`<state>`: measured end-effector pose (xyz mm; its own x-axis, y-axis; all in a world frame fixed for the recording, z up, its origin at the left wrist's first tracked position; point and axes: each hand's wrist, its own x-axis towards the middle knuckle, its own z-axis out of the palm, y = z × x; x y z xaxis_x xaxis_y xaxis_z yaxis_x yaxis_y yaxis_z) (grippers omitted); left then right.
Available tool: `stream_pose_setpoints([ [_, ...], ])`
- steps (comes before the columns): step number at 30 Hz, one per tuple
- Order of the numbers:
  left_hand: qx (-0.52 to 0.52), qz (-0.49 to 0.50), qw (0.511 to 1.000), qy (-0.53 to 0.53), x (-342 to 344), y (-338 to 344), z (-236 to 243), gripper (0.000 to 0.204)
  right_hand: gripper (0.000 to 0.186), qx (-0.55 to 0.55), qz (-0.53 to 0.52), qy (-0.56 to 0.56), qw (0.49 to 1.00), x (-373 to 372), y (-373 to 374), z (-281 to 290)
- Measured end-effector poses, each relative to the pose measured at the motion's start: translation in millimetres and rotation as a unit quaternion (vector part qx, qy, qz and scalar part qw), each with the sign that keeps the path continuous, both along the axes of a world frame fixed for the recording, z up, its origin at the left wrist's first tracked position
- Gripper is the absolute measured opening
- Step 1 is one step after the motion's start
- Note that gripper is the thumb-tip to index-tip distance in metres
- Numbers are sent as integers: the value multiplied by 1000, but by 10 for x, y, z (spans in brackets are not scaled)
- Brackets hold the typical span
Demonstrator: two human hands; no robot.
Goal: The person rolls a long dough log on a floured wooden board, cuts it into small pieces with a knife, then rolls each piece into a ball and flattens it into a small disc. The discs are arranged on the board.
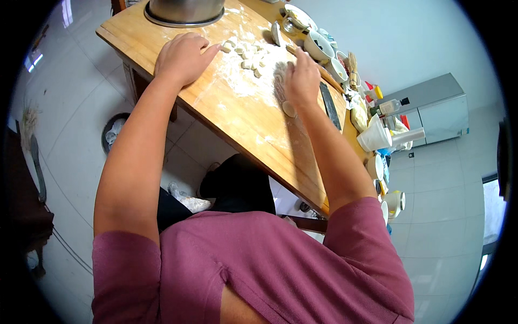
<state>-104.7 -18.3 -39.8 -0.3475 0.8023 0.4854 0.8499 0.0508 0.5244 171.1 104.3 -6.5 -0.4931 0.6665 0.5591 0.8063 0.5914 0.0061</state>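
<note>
My left hand [182, 59] is at the near edge of the floured wooden board [226, 108], its fingers loosely bent and apart from the thumb, holding nothing visible, beside small cut dough pieces [248, 56]. My right hand [304, 78] is farther right, fingers bent and close together, over or against a wooden rolling pin [330, 73]; what they grip is hidden. A flattened dough round [288, 109] lies just below that hand. A long dark blade-like object [330, 108] lies to its right, and a pale rounded tool [275, 33] is beyond the dough.
A large steel pot [183, 9] stands at the board's far left. Bowls [318, 46], bottles [388, 107], cups and bags crowd the table's right side, before a grey cabinet [421, 92]. A bucket [106, 132] sits on the tiled floor below, left of my legs.
</note>
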Motion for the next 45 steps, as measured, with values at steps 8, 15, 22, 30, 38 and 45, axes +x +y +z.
stream_pose_setpoints([
  [8,45,-3,998,44,-10,-14,-106,44,52,18,35,11,999,-4,18,-314],
  [15,15,-15,1000,14,28,30,3,43,62,-166,90,137,972,228,394,-408],
  [22,-3,-1,1000,5,4,-46,-11,43,51,-378,135,221,889,475,-312,260],
  [30,8,-6,1000,26,-7,-14,-6,42,84,-233,83,-202,948,716,-870,58],
  [38,1,-23,1000,11,8,12,31,39,90,-233,-18,-130,964,732,162,-107],
  [45,11,-21,1000,20,7,-23,23,38,65,-107,-18,0,994,283,-65,18],
])
